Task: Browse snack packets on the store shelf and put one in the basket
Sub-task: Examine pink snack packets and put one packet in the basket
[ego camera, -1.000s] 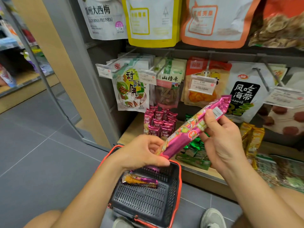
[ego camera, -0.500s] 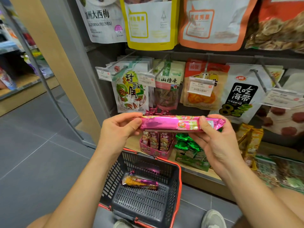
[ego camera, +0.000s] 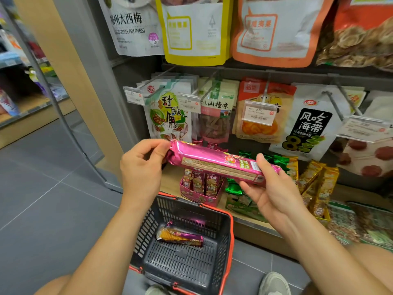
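Observation:
A long pink snack packet [ego camera: 214, 160] is held nearly level in front of the shelf, its printed back side toward me. My left hand [ego camera: 142, 167] pinches its left end. My right hand [ego camera: 274, 188] grips its right end, thumb on top. Below, on the floor, stands a dark basket with a red rim [ego camera: 230, 235]; a gold and purple packet [ego camera: 180, 237] lies inside it.
The low wooden shelf [ego camera: 170, 179] carries a pink box of small packets [ego camera: 202, 186], green packets [ego camera: 236, 188] and gold packets [ego camera: 314, 184]. Hanging pouches with price tags [ego camera: 258, 112] fill the pegs above. My shoe [ego camera: 274, 283] is beside the basket on the grey floor.
The pink packet has gone from steeply tilted over the basket to nearly level and higher, then turned to show its back. My left hand rose with it.

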Action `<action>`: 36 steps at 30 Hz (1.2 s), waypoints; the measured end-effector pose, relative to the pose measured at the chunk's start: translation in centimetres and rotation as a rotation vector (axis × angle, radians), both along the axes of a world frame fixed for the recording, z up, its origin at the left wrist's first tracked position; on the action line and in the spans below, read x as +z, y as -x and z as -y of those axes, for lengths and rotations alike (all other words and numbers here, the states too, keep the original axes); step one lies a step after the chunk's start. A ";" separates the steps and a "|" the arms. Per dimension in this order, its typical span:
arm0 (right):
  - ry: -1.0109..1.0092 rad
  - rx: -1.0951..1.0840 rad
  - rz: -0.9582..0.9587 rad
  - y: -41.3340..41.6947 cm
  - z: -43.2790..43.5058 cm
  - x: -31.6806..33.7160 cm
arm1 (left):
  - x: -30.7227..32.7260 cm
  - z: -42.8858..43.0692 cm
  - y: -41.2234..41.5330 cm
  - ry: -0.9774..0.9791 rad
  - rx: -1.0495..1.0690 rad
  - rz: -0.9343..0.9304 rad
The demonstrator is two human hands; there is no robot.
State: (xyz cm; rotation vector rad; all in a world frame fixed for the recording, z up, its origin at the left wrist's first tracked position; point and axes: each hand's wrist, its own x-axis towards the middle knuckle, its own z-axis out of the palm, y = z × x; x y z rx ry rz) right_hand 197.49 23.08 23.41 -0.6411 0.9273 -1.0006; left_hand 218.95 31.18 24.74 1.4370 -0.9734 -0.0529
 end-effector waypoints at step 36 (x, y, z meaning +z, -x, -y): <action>0.380 0.380 -0.349 1.2 0.3 -0.3 | -4.1 1.3 -2.4 -0.492 0.039 -0.360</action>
